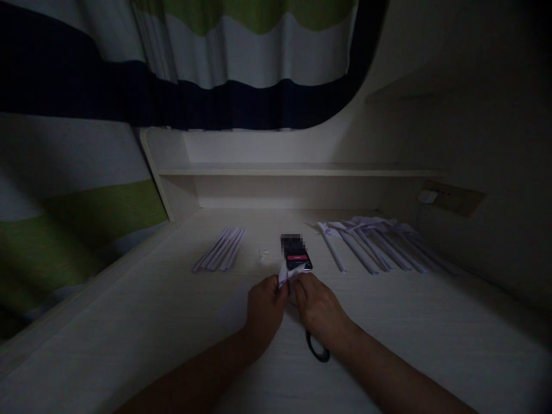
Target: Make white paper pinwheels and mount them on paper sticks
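My left hand point(265, 310) and my right hand point(319, 305) are close together over the middle of the table, both with closed fingers. Between them is a small white folded paper point(283, 275), pinched from both sides; its lower part is hidden by the fingers. Just beyond it a dark phone point(297, 257) lies flat with a red bar on its lit screen. A black loop handle point(321, 353), looking like that of scissors, sticks out beneath my right hand. A flat pale sheet point(235, 307) lies beside my left hand.
Several narrow folded paper strips point(222, 250) lie side by side at the left. On the right, several paper sticks point(357, 247) with crumpled paper tops lie in a row. Small white bits point(264, 254) rest left of the phone. A low shelf point(297, 171) spans the back.
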The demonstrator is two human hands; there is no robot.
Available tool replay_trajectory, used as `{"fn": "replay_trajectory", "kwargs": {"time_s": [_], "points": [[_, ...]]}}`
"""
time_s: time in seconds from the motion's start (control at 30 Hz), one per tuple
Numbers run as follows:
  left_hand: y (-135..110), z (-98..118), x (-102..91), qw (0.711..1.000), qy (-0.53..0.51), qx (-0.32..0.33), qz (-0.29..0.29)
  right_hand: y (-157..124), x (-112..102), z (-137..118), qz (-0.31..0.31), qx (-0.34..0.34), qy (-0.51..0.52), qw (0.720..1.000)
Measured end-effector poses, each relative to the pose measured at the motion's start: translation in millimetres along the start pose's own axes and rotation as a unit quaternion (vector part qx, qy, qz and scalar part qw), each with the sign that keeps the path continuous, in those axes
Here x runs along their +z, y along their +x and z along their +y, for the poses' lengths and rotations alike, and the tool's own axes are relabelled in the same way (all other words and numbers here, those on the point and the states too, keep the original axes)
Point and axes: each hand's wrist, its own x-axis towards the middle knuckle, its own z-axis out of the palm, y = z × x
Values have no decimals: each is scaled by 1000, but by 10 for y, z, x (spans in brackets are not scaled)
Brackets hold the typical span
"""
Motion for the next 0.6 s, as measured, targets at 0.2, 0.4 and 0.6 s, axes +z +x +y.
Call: {"fn": "replay_trajectory", "kwargs": {"time_s": [0.2,0.4,0.6], "points": [[-32,2,-19,998,46,43,12,31,42,7,1,189,215,958],[-14,4,-29,992,95,74,24,36,29,18,19,292,331,897],[31,20,-73,997,66,42,21,29,2,3,55,140,166,974]]}}
